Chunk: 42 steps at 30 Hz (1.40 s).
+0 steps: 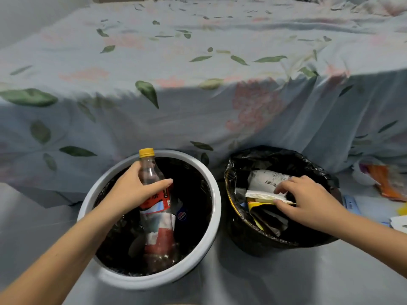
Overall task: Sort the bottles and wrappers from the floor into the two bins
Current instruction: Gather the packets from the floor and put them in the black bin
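Observation:
My left hand (134,188) grips a clear plastic bottle (154,190) with a yellow cap and a red label, holding it upright over the white-rimmed bin (217,194). Other bottles lie inside that bin, one with a red and white label (161,236) and a dark one (182,216). To the right stands a second bin lined with a black bag (242,236). My right hand (308,201) reaches into it and pinches a white and yellow wrapper (262,197). A white wrapper with a barcode (264,179) and other wrappers lie beneath.
A bed with a pale leaf-print sheet (198,95) rises right behind both bins. On the grey floor at the far right lie an orange wrapper (385,183), a blue item (350,203) and white papers (399,223).

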Each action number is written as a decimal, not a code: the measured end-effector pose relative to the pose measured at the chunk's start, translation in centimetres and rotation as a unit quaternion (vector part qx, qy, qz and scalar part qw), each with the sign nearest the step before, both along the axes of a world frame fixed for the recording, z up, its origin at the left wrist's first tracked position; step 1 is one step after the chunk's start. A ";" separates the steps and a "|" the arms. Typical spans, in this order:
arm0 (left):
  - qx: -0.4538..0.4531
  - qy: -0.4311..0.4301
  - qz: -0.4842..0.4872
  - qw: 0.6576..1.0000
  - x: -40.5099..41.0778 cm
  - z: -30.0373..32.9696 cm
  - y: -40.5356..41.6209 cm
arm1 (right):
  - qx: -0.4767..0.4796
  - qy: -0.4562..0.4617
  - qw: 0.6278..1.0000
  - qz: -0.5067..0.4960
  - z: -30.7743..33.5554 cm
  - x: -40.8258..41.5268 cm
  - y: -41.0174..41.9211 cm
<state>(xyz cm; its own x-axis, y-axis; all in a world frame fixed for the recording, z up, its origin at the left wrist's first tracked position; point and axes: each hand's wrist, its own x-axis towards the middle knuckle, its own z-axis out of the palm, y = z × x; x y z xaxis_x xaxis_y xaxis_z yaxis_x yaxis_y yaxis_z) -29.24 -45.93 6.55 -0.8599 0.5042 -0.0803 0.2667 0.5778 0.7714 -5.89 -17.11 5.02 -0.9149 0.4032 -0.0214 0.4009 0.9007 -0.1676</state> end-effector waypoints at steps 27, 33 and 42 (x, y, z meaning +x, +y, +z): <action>-0.135 0.427 -0.481 0.754 13.1 5.4 27.6 | -0.033 0.148 0.953 -0.263 -3.5 9.4 16.4; -0.122 0.366 -0.545 0.744 17.9 2.4 34.4 | -0.114 0.047 0.898 -0.422 -12.9 17.5 20.6; -0.190 0.301 -0.554 0.753 19.4 -2.2 39.0 | -0.138 -0.023 0.894 -0.426 -19.7 16.5 25.6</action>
